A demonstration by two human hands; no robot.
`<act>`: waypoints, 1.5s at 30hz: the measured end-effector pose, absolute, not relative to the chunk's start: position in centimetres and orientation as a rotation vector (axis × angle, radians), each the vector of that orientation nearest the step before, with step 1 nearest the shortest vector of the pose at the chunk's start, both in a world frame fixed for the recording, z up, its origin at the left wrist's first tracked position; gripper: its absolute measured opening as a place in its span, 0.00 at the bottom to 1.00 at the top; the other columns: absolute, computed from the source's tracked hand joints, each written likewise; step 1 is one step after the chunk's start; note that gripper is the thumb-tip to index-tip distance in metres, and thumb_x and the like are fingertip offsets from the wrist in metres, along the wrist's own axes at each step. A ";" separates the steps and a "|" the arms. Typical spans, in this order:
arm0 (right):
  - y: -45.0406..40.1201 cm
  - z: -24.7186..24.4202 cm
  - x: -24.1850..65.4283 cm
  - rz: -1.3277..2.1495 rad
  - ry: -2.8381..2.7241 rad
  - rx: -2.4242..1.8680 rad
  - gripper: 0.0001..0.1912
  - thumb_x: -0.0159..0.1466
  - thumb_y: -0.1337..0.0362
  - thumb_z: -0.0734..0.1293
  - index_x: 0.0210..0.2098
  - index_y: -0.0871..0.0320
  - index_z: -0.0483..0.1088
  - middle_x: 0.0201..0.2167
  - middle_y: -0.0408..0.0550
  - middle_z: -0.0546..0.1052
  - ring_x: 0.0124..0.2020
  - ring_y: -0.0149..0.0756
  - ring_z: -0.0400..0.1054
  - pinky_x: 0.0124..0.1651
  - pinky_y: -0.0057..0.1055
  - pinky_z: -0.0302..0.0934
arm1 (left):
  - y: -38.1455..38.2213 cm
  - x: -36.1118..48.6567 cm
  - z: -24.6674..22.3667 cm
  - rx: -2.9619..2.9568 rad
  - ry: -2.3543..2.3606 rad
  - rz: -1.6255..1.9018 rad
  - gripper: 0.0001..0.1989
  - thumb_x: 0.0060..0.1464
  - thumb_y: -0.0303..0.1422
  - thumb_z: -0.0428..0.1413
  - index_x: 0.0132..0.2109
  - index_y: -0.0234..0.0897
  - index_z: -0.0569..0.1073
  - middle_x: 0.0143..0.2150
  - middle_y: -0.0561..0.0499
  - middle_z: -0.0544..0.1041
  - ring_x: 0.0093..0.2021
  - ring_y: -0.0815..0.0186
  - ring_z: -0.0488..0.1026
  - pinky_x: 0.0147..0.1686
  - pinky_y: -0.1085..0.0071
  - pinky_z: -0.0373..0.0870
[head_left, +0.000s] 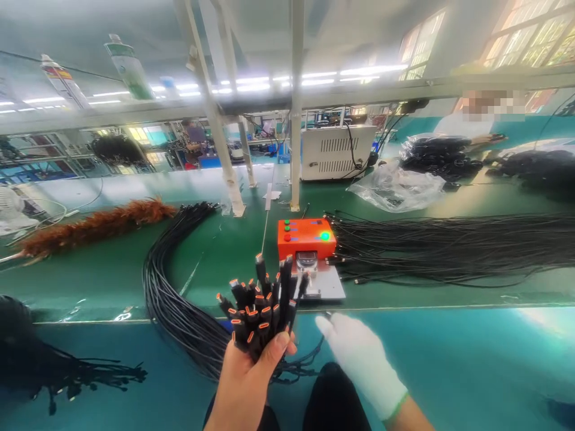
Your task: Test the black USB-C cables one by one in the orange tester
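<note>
My bare left hand (254, 374) is wrapped round a bundle of black cables (256, 311), whose connector ends with orange tips point up and away. The rest of that bundle curves back over the green table (233, 239) to the left. My right hand (362, 356), in a white glove, is at the table's front edge with thumb and fingers pressed together at a dark cable end. Just beyond both hands sits an orange box (306, 238) with a lit green light, a metal fixture (317, 278) in front of it.
Many black cables (449, 248) lie across the table at right. A feather duster (99, 227) is at left, a white metal case (336, 152) behind. More cables (58, 365) hang at lower left. A person (471, 123) is at far right.
</note>
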State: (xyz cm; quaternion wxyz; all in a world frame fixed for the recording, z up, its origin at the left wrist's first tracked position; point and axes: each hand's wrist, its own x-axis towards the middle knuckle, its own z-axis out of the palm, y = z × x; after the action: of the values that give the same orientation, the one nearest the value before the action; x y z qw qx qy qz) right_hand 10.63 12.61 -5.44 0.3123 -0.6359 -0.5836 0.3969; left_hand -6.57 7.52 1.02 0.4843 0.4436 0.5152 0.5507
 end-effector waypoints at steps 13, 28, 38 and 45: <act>9.5 1.4 7.2 1.144 -0.845 -1.054 0.13 0.63 0.57 0.61 0.36 0.60 0.73 0.18 0.41 0.72 0.23 0.33 0.67 0.36 0.32 0.67 | 6.9 -6.0 0.3 1.217 1.384 1.323 0.09 0.48 0.37 0.60 0.32 0.35 0.79 0.29 0.49 0.79 0.32 0.59 0.74 0.36 0.67 0.71; 12.8 -6.5 7.2 1.689 -0.652 -0.859 0.10 0.60 0.59 0.63 0.32 0.62 0.68 0.13 0.37 0.68 0.12 0.27 0.60 0.27 0.34 0.68 | 5.6 -5.8 1.9 0.904 1.368 1.605 0.11 0.42 0.39 0.65 0.34 0.41 0.81 0.30 0.52 0.80 0.25 0.65 0.74 0.29 0.71 0.76; 12.8 -6.7 7.1 1.663 -0.676 -0.866 0.12 0.60 0.58 0.63 0.32 0.62 0.68 0.13 0.36 0.67 0.11 0.26 0.59 0.26 0.35 0.68 | 6.1 -7.1 0.4 0.989 1.316 1.455 0.08 0.47 0.35 0.63 0.37 0.42 0.81 0.33 0.50 0.80 0.29 0.62 0.75 0.31 0.67 0.77; 13.1 -6.4 7.1 1.670 -0.671 -0.874 0.11 0.60 0.59 0.62 0.32 0.62 0.68 0.12 0.36 0.67 0.11 0.25 0.59 0.26 0.34 0.68 | 6.1 -7.1 0.4 1.010 1.351 1.434 0.10 0.46 0.39 0.64 0.35 0.40 0.82 0.29 0.48 0.80 0.29 0.60 0.76 0.34 0.68 0.76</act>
State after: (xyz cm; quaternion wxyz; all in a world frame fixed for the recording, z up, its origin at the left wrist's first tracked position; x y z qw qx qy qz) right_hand 7.15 13.08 -6.44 0.5400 -0.3675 -0.2824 0.7025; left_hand -7.10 6.08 0.39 0.4475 0.4079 0.5456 0.5794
